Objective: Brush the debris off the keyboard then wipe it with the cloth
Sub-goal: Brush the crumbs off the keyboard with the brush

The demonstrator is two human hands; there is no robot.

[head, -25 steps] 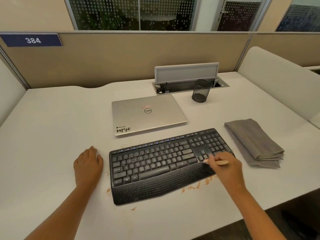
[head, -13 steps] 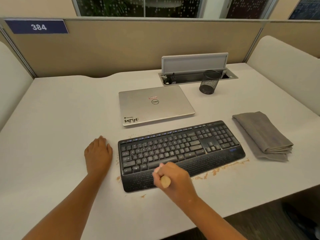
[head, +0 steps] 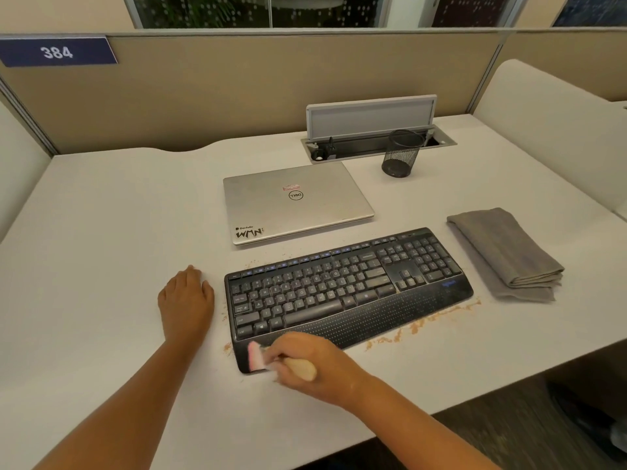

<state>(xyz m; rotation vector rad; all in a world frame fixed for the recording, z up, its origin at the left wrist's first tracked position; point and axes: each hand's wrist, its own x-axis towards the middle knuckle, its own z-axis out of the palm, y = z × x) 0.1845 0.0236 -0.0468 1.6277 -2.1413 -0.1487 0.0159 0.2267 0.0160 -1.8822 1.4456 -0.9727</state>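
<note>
While gripping the brush at the keyboard near-left corner, right hand curled tight; left hand flat, relaxed on white desk. Orange crumbs along the front edge (blurred bristles). Folded cloth right; beige partition behind.

A black keyboard with a dotted palm rest lies flat at the centre of the frame, angled so its right end sits higher in the picture. Orange-brown debris is strewn along its lower edge and near its left corner. A wooden-handled brush with pale pink bristles touches the keyboard's lower left corner. A folded grey cloth lies at right, just beside the keyboard.
</note>
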